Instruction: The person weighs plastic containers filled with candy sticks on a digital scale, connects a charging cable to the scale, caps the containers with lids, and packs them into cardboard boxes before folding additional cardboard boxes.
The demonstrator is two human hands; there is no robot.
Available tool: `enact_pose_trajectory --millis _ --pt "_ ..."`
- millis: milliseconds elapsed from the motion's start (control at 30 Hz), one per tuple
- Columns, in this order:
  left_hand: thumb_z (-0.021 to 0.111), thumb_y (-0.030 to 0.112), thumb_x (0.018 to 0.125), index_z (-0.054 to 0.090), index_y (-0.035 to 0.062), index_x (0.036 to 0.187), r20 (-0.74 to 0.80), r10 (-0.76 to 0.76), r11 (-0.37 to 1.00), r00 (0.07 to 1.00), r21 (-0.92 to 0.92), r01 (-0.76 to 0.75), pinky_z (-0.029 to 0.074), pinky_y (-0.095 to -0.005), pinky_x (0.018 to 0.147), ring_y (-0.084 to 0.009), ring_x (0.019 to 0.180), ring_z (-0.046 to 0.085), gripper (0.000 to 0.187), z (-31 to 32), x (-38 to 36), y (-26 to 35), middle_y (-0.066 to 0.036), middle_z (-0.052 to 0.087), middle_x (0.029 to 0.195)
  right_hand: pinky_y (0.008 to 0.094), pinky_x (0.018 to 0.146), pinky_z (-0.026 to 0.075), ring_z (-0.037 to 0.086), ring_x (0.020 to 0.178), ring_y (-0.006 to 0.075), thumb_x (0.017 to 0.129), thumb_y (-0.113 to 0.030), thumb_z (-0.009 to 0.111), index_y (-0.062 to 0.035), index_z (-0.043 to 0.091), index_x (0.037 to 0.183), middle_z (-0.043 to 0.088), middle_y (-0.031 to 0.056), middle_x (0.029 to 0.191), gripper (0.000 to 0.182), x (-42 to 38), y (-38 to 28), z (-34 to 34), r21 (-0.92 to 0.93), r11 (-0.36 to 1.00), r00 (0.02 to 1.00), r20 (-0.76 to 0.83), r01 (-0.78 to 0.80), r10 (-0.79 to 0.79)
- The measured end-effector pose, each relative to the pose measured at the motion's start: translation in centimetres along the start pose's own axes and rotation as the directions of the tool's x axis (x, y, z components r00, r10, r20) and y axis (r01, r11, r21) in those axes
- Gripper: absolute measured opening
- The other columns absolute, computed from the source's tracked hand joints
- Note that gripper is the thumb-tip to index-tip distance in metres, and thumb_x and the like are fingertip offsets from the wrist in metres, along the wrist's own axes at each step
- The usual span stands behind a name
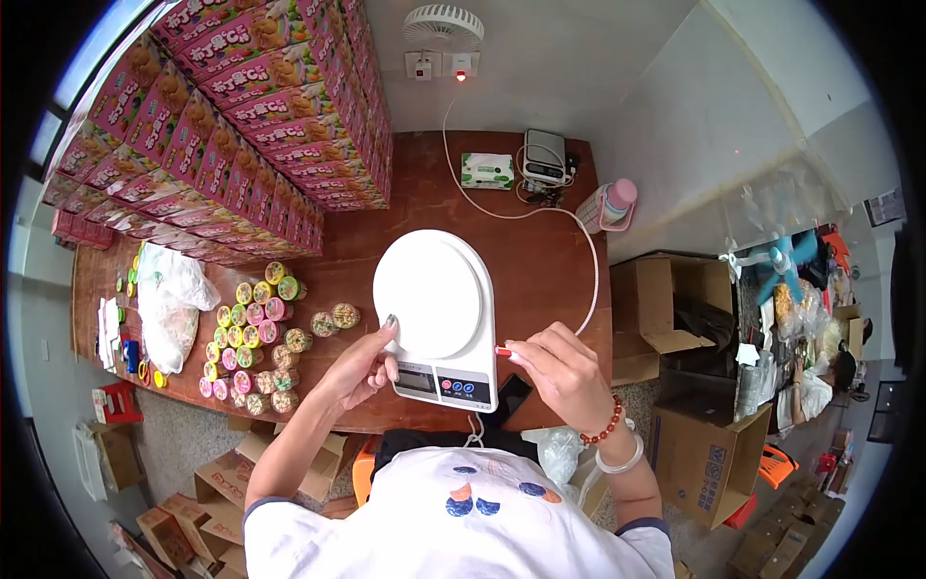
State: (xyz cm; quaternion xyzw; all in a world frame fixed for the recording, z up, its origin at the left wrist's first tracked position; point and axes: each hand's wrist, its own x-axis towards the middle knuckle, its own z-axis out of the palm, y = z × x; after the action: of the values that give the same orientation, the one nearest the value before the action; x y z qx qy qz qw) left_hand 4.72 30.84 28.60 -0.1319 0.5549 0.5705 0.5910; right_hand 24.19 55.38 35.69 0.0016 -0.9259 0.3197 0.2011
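A white kitchen scale (429,294) with a round plate, a small display and several buttons is held up over the brown table. My left hand (359,369) grips its lower left edge, thumb on top near the plate. At the scale's right side, my right hand (559,372) pinches a small red object (504,353), whose tip meets or nearly meets the scale's edge. A white cable hangs below the scale, near my shirt. Partly behind the scale's lower right corner lies a dark flat object (509,400).
Pink boxes (241,125) are stacked at the back left. Small round containers (253,336) and a plastic bag (172,304) sit on the table (424,193)'s left. Tissues (487,171), a device (545,157) and a pink-lidded bottle (608,206) stand behind. An open carton (675,294) is right.
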Motion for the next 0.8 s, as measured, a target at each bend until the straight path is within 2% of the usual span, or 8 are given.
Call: enact_pose_trajectory --millis 233,433,533,633,800 --pt "0.057 0.055 0.105 0.057 -0.0007 0.114 0.038 0.008 0.997 0.999 0.079 -0.011 0.041 -0.014 0.043 -0.0029 0.049 0.053 0.057 -0.1 0.0 0.3 -0.005 0.065 0.065 0.0369 0.068 0.055 0.063 0.08 0.0263 0.082 0.005 0.077 0.0058 0.072 0.103 0.065 0.0112 0.087 0.021 -0.7 1.1 0.9 0.049 0.997 0.998 0.017 -0.064 0.063" --pt "0.057 0.055 0.105 0.056 -0.0015 0.115 0.054 0.008 0.993 0.999 0.114 -0.014 0.042 -0.0142 0.042 -0.0031 0.049 0.055 0.058 0.0 0.2 0.8 -0.006 0.066 0.066 0.037 0.068 0.055 0.064 0.081 0.0259 0.081 0.005 0.078 0.0042 0.073 0.101 0.066 0.0105 0.087 0.021 -1.2 2.3 1.5 0.099 0.992 0.997 0.013 -0.076 0.075" --pt "0.057 0.054 0.105 0.055 -0.0013 0.117 0.044 0.021 0.997 0.999 0.073 -0.025 0.043 -0.0144 0.042 -0.0033 0.048 0.055 0.057 -0.1 0.6 0.4 -0.006 0.067 0.067 0.0348 0.064 0.053 0.064 0.075 0.0239 0.081 0.003 0.081 0.0 0.077 0.099 0.069 0.0092 0.084 0.018 -1.4 2.4 2.4 0.069 0.991 0.99 -0.073 -0.114 0.119" --pt "0.057 0.054 0.105 0.053 -0.0007 0.119 0.037 -0.015 0.997 0.999 0.076 0.012 0.042 -0.0142 0.043 -0.0033 0.049 0.055 0.056 0.1 0.5 0.6 -0.005 0.067 0.067 0.035 0.064 0.053 0.064 0.076 0.0237 0.08 0.003 0.081 0.0002 0.077 0.099 0.069 0.0092 0.084 0.02 -1.7 2.9 3.0 0.093 0.988 0.987 -0.092 -0.122 0.13" --pt "0.056 0.054 0.105 0.051 -0.0004 0.122 0.043 -0.007 0.992 0.999 0.126 0.002 0.042 -0.0145 0.044 -0.0035 0.05 0.055 0.058 0.2 0.5 0.9 -0.005 0.067 0.067 0.0351 0.064 0.053 0.064 0.076 0.0236 0.08 0.004 0.081 0.0005 0.077 0.101 0.069 0.0096 0.084 0.022 -1.9 3.5 3.2 0.117 0.988 0.992 -0.064 -0.101 0.109"
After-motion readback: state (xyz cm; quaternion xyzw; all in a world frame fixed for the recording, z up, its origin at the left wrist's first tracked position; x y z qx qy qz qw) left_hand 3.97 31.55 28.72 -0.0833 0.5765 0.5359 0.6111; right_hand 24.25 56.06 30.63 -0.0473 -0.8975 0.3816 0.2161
